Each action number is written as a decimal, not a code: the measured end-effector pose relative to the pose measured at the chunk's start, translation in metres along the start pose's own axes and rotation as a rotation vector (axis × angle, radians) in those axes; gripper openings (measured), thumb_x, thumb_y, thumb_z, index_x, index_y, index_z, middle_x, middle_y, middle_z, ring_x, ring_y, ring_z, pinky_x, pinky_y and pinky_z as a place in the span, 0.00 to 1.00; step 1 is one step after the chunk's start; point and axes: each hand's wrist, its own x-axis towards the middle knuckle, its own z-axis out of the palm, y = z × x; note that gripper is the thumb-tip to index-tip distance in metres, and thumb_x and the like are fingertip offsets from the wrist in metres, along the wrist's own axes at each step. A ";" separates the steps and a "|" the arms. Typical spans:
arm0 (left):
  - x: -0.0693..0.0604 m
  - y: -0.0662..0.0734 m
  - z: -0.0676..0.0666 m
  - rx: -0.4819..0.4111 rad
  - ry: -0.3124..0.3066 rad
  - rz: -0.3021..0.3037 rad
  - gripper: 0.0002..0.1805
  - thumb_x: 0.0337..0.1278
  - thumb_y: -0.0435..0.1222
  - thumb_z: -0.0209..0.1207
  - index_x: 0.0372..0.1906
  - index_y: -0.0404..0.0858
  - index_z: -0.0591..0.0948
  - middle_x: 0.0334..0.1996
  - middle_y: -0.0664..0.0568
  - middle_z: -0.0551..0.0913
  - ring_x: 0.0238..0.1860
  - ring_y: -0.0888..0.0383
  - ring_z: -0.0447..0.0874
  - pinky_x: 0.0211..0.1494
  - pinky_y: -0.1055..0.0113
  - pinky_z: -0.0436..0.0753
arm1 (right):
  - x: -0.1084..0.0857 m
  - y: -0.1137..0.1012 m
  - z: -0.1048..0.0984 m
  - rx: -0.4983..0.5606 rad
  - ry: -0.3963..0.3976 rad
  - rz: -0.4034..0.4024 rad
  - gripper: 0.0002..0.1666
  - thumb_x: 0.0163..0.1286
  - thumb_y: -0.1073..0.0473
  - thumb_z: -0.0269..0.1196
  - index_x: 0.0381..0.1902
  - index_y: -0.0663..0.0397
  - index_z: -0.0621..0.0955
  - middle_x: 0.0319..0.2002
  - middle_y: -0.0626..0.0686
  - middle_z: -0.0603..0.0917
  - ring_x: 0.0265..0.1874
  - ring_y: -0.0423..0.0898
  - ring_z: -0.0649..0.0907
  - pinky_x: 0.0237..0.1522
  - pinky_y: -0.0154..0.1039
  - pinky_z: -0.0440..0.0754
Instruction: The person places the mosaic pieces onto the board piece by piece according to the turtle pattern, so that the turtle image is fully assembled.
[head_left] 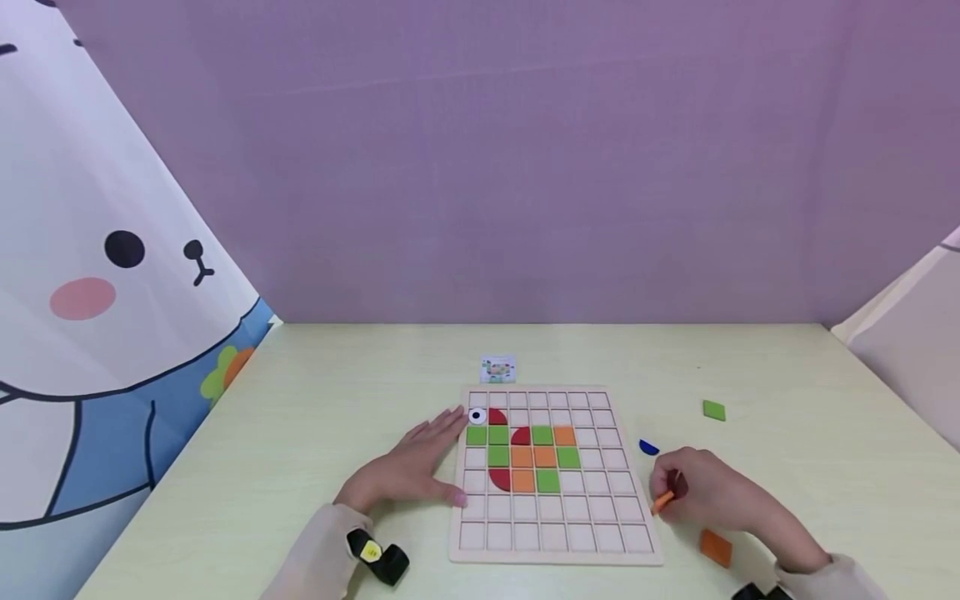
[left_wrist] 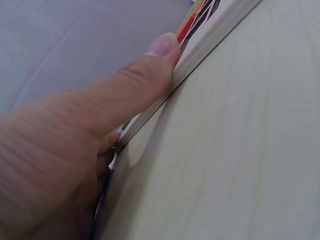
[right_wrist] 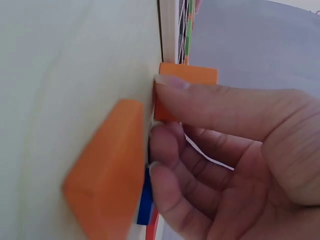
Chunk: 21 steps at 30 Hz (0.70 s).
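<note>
A pale wooden grid board (head_left: 555,537) lies on the table, its squares partly filled with red, green and orange tiles and a white eye disc (head_left: 477,415). My left hand (head_left: 408,467) rests at the board's left edge, fingers extended and thumb (left_wrist: 162,47) touching the rim. Beside the right edge, my right hand (head_left: 705,487) pinches an orange square tile (right_wrist: 197,75) between thumb and fingers. The tile is tilted, close to the rim. Something dark red shows under that hand in the head view, but its shape is mostly hidden.
Near the right hand lie a blue half-round piece (head_left: 648,447) and a loose orange tile (head_left: 716,548). A green tile (head_left: 714,410) sits farther back on the right. Behind the board is a small picture card (head_left: 498,369). A purple cloth (head_left: 547,167) hangs beyond the table.
</note>
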 end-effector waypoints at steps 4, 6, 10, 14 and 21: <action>0.000 -0.001 0.001 0.006 0.002 0.007 0.61 0.42 0.62 0.65 0.76 0.42 0.47 0.77 0.50 0.41 0.77 0.50 0.35 0.77 0.47 0.41 | 0.000 0.000 -0.001 -0.005 0.019 0.030 0.13 0.49 0.70 0.69 0.24 0.51 0.75 0.22 0.45 0.72 0.23 0.36 0.70 0.25 0.29 0.65; 0.000 -0.001 0.001 0.004 0.004 0.008 0.61 0.42 0.62 0.65 0.76 0.42 0.47 0.77 0.50 0.41 0.77 0.50 0.35 0.77 0.47 0.41 | 0.000 0.001 -0.002 -0.008 0.022 0.032 0.12 0.51 0.69 0.69 0.25 0.50 0.76 0.23 0.45 0.73 0.24 0.36 0.70 0.26 0.29 0.66; 0.000 0.000 -0.001 0.000 0.006 0.007 0.61 0.42 0.62 0.65 0.76 0.42 0.47 0.77 0.50 0.42 0.77 0.50 0.36 0.77 0.46 0.41 | 0.003 0.003 -0.006 -0.020 0.049 -0.054 0.08 0.55 0.65 0.68 0.26 0.47 0.79 0.24 0.41 0.76 0.23 0.32 0.70 0.25 0.28 0.67; 0.000 -0.001 -0.002 -0.003 0.008 0.010 0.61 0.42 0.61 0.65 0.76 0.41 0.47 0.77 0.49 0.42 0.77 0.49 0.36 0.77 0.46 0.42 | 0.008 0.001 -0.011 0.025 0.055 -0.134 0.03 0.61 0.63 0.65 0.28 0.50 0.81 0.25 0.39 0.77 0.19 0.29 0.70 0.21 0.28 0.69; 0.002 -0.001 0.001 -0.013 -0.002 -0.001 0.60 0.42 0.62 0.65 0.76 0.43 0.47 0.77 0.52 0.42 0.78 0.51 0.35 0.77 0.46 0.41 | 0.019 -0.012 -0.013 0.073 0.045 -0.114 0.02 0.61 0.62 0.65 0.29 0.50 0.82 0.25 0.42 0.78 0.19 0.30 0.71 0.20 0.28 0.71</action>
